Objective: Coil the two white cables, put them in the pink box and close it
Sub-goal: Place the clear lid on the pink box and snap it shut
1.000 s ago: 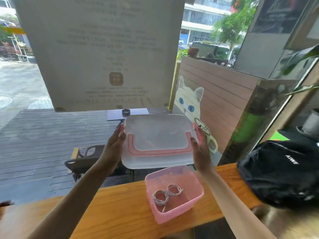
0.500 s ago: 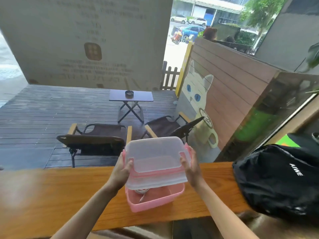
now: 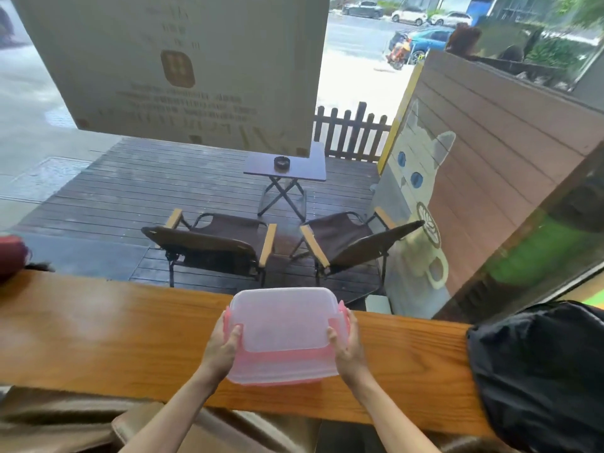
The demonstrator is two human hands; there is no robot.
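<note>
The pink box (image 3: 281,367) rests on the wooden counter (image 3: 114,338), a little right of its middle. Its translucent lid (image 3: 282,317) lies flat on top and covers the whole opening. My left hand (image 3: 225,349) grips the lid's left edge, thumb on top. My right hand (image 3: 348,346) holds the right edge the same way. Pink clips show at both sides next to my fingers. The two white cables are hidden under the frosted lid.
A black bag (image 3: 539,371) sits on the counter's right end. A dark red object (image 3: 11,256) pokes in at the far left edge. Behind the counter is glass, with two folding chairs (image 3: 209,243) and a small table (image 3: 287,168) on the deck outside.
Both hands brought the lid down from chest height onto the pink box. It hovered tilted over the open box half a second ago and now sits flat, hiding the coiled cables.
</note>
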